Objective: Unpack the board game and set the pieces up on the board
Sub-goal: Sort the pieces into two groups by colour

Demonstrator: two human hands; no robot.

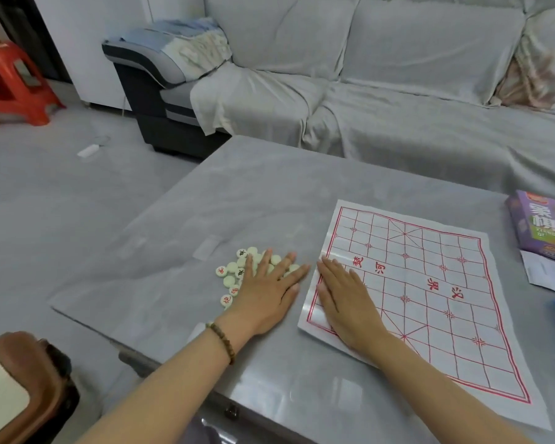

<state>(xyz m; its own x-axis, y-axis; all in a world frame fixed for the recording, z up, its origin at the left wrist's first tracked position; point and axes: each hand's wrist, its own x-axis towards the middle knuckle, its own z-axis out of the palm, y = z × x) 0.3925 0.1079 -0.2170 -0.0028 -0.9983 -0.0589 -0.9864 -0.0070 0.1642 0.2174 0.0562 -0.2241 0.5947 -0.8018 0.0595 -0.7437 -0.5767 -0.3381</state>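
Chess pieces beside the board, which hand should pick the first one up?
Probably left: the left hand lies flat on the chess pieces, while the right hand presses the paper board down.

I see open table (237,193) across the upper centre of the frame. Centre-left, the pile of pieces (231,268) blocks the way; the box (539,225) and papers (543,274) crowd the right edge.

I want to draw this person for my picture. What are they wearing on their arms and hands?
Both arms are bare, with no sleeves in view. The left hand has a bracelet of small round brown beads around its wrist. The right hand and its wrist wear nothing that shows.
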